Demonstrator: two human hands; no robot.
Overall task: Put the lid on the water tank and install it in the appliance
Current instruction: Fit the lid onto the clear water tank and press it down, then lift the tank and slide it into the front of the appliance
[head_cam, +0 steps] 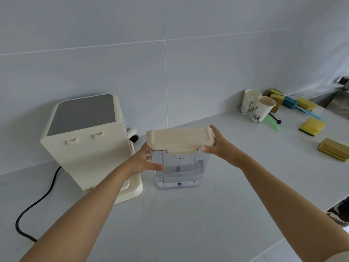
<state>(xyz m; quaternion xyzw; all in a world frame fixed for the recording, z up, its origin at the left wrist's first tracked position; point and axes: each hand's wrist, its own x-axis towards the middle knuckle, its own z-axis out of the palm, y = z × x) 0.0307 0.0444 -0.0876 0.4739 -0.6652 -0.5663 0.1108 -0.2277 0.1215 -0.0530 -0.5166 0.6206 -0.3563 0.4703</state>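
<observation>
While the clear water tank stands upright on the grey counter, the cream lid sits on its top, between the two hands. The left hand wraps the tank's left wall, thumb across the front face and fingers curled up against the lid's left end. The right hand pinches the lid's right end, thumb at the front corner and fingers over the back edge. Just beyond the left hand's knuckles stands the cream appliance, apart from the tank. Well past the right hand's fingers are two paper cups and yellow sponges.
</observation>
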